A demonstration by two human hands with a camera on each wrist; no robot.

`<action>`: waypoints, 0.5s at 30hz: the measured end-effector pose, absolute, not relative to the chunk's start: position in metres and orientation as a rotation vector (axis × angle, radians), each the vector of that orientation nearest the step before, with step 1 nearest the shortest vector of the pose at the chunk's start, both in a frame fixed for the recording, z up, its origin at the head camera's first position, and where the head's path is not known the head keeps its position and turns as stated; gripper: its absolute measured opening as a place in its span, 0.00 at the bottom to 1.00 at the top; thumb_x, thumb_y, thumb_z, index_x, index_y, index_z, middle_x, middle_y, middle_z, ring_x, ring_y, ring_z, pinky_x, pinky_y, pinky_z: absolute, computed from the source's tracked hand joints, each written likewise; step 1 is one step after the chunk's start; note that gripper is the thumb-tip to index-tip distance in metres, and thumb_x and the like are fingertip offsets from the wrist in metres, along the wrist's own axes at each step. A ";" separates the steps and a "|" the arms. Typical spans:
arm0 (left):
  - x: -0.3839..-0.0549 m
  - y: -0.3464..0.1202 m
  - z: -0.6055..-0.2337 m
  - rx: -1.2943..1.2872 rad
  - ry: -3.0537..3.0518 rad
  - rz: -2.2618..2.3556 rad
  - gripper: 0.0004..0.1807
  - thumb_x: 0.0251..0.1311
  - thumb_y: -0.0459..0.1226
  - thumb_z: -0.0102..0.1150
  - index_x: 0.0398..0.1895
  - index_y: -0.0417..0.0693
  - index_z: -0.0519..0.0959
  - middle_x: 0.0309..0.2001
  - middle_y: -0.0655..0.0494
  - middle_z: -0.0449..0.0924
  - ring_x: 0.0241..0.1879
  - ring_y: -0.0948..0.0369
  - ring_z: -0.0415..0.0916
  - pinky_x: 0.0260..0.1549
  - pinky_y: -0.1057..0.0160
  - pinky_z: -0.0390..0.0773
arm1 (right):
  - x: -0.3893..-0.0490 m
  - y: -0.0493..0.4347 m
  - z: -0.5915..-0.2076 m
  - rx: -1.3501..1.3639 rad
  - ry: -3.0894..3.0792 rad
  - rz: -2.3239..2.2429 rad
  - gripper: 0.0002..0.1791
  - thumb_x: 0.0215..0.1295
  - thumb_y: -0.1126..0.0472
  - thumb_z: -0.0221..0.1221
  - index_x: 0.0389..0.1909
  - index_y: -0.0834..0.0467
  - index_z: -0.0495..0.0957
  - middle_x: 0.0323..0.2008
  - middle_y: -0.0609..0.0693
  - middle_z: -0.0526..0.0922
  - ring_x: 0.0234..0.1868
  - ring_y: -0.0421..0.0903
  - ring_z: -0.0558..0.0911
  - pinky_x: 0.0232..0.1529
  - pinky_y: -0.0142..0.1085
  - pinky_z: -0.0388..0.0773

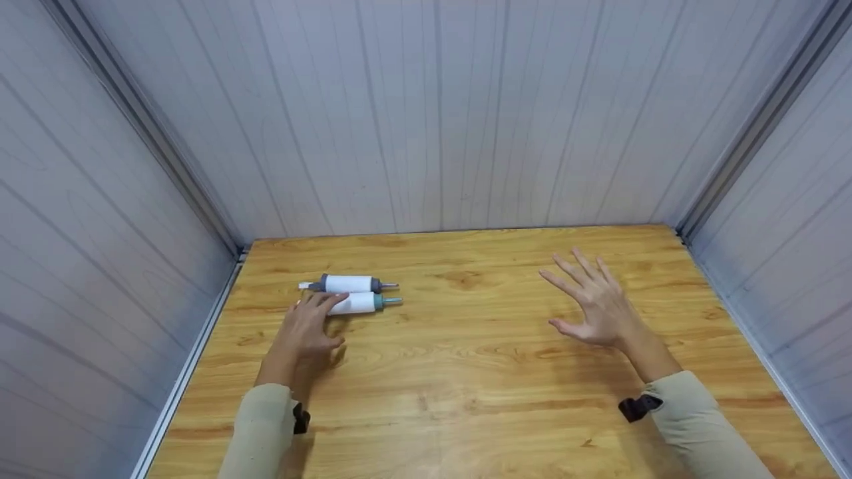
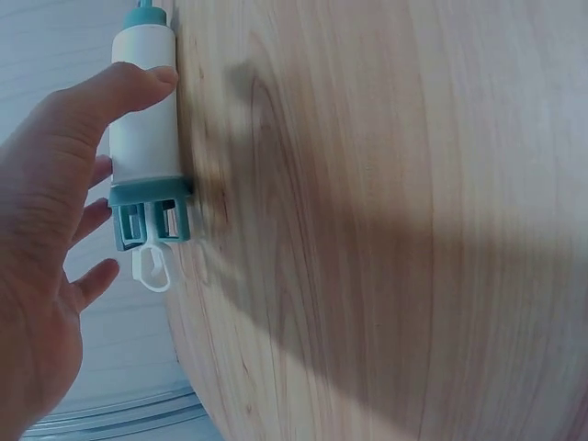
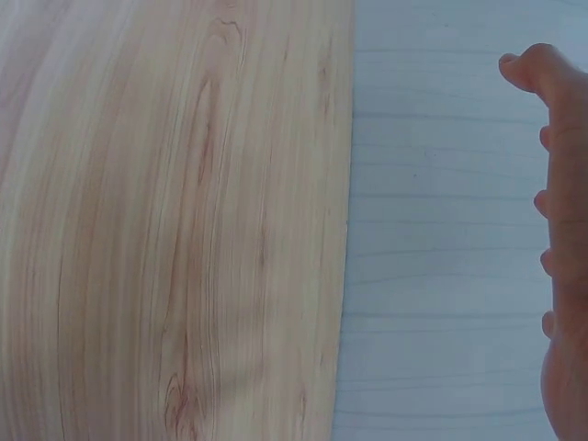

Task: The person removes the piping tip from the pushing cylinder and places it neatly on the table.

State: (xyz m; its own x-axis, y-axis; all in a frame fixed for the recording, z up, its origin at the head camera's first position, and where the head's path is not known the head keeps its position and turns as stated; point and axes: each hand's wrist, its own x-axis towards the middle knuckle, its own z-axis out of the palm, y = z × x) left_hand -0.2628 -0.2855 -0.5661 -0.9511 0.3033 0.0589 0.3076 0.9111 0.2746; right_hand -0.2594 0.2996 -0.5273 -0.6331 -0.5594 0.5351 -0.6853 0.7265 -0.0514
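My left hand (image 1: 309, 326) is over a white tube with teal ends (image 1: 359, 303), which lies on the wooden table. Its index finger reaches across the tube, while the thumb stands apart on the near side in the head view. In the left wrist view the thumb overlaps the white tube (image 2: 145, 147), and the other fingertips show along its far edge. The tube has a thin tip at one end and a white loop (image 2: 154, 268) at the other. My right hand (image 1: 599, 309), fingers spread, is raised over the table's right side and holds nothing.
Just behind the teal-ended tube lies a similar white tube with grey ends (image 1: 349, 284). Pale panel walls (image 1: 439, 120) stand at the back and both sides of the wooden tabletop (image 1: 452, 372). Each sleeve bears a small black wrist camera (image 1: 639, 407).
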 end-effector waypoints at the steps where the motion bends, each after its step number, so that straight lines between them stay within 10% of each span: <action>1: -0.264 -0.285 -0.566 -0.482 -3.056 -0.454 0.49 0.61 0.45 0.83 0.85 0.54 0.71 0.80 0.38 0.74 0.80 0.33 0.70 0.73 0.23 0.72 | -0.260 0.300 -0.528 0.949 -2.427 0.368 0.46 0.67 0.34 0.66 0.83 0.50 0.75 0.82 0.65 0.75 0.83 0.77 0.69 0.70 0.87 0.67; 7: -0.265 -0.286 -0.566 -0.422 -3.069 -0.500 0.48 0.59 0.44 0.85 0.84 0.55 0.73 0.79 0.38 0.78 0.76 0.36 0.71 0.70 0.30 0.75 | -0.262 0.299 -0.534 0.957 -2.405 0.480 0.45 0.76 0.27 0.58 0.83 0.50 0.75 0.82 0.65 0.74 0.83 0.78 0.69 0.70 0.90 0.64; 15: -0.268 -0.288 -0.563 -0.417 -3.013 -0.647 0.42 0.59 0.40 0.85 0.78 0.49 0.79 0.75 0.34 0.80 0.76 0.32 0.73 0.72 0.24 0.74 | -0.260 0.297 -0.535 0.934 -2.461 0.655 0.46 0.64 0.42 0.72 0.84 0.48 0.74 0.85 0.65 0.71 0.85 0.79 0.65 0.73 0.91 0.57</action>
State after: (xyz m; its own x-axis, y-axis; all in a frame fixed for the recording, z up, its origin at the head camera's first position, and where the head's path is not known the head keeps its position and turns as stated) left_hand -0.2684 -0.2884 -0.5626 -0.9635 0.2531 0.0866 0.2664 0.8774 0.3989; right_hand -0.2598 0.2969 -0.5353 -0.6828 -0.4957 0.5366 -0.6969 0.6625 -0.2748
